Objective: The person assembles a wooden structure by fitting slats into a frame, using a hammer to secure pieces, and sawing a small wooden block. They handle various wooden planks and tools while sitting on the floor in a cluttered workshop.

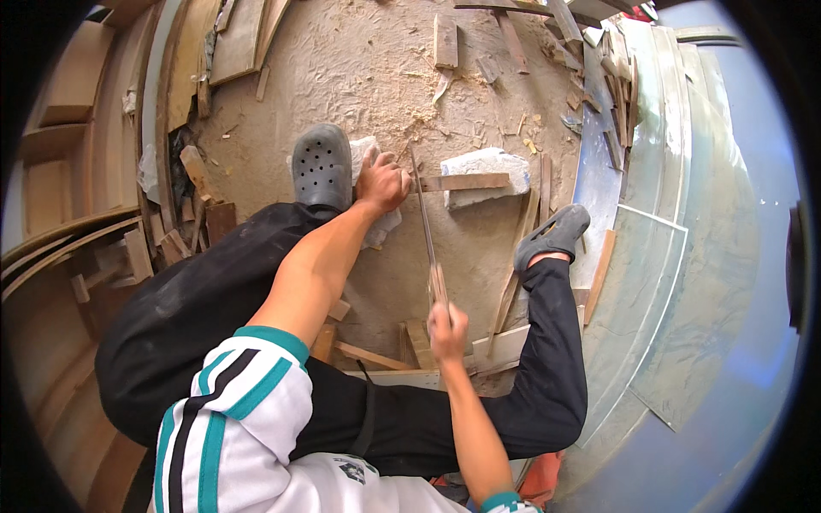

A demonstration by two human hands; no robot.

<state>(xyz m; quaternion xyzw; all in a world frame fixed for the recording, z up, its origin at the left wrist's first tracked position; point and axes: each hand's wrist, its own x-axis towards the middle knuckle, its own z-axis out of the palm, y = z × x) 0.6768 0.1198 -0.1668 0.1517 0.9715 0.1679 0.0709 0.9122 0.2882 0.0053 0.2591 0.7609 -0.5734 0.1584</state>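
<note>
A handsaw with a narrow blade (427,224) and a wooden handle (438,282) points away from me. My right hand (448,331) is closed round its handle, slightly blurred. The blade crosses a thin wooden strip (470,181) just right of my left hand (383,182). That hand is closed over the strip's left end and presses down there. Its fingers hide most of that end. The strip's right part lies across a rough white block (486,164). A second white block (363,150) is partly hidden behind my left hand, beside my grey left clog (321,168).
My right clog (552,237) stands right of the strip, near long wooden slats (545,188). Sawdust (402,103) covers the floor ahead. Loose wood pieces (445,41) lie at the far side. Boards (244,38) lean at left; a glass-like sheet (637,291) lies at right.
</note>
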